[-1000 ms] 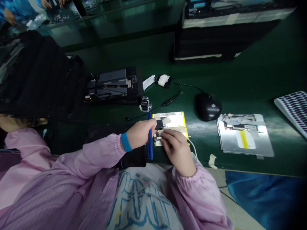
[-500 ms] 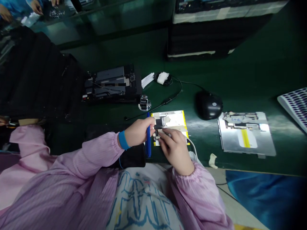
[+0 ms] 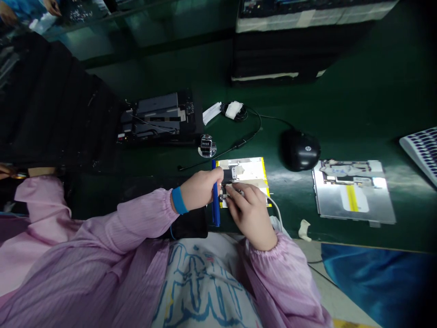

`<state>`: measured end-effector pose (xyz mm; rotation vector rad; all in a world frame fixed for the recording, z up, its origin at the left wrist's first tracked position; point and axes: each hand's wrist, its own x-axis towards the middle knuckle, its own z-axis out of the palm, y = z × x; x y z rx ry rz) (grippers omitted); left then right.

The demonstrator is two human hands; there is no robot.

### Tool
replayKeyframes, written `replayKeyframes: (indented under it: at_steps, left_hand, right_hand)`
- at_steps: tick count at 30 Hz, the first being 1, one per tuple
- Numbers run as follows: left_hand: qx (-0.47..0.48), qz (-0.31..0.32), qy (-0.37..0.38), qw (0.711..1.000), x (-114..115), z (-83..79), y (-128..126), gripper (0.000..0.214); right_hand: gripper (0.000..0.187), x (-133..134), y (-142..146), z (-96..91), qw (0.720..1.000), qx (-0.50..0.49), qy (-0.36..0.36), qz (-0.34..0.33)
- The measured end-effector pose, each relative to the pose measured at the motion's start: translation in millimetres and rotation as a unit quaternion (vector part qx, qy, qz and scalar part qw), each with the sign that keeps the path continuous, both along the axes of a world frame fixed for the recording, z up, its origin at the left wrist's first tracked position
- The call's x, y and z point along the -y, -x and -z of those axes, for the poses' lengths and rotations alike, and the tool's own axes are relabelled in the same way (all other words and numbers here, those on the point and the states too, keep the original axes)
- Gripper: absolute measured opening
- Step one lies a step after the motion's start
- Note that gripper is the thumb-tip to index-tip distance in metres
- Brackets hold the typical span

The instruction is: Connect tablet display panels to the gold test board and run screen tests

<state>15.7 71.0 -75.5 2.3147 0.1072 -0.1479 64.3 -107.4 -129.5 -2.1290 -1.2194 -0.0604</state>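
A small yellow-edged metal plate with a circuit board (image 3: 247, 172) lies on the green bench in front of me. My left hand (image 3: 201, 187) is closed around a blue stick tool (image 3: 215, 210) at the plate's left edge. My right hand (image 3: 251, 212) rests on the plate's near side, its fingertips pinched on a small part I cannot make out. A white cable (image 3: 277, 210) runs out from under my right hand.
A black mouse (image 3: 300, 149) and a silver device chassis (image 3: 353, 191) lie to the right. A tally counter (image 3: 206, 146), a dark device (image 3: 160, 117) and a stack of black trays (image 3: 48, 105) sit to the left. Another person's hands (image 3: 51, 6) work at the far left.
Both hands stay on the plate with only slight shifts. My left hand and the blue tool have edged a little to the right.
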Motion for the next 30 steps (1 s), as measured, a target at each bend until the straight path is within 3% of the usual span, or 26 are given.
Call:
replayKeyframes:
  at_steps: [30]
  left_hand:
    - [-0.011,0.005,0.000,1.000,-1.2,2.3,-0.9,0.020]
  right_hand:
    - [0.028,-0.8,2.1,-1.9,0.999,0.024,0.027,0.003]
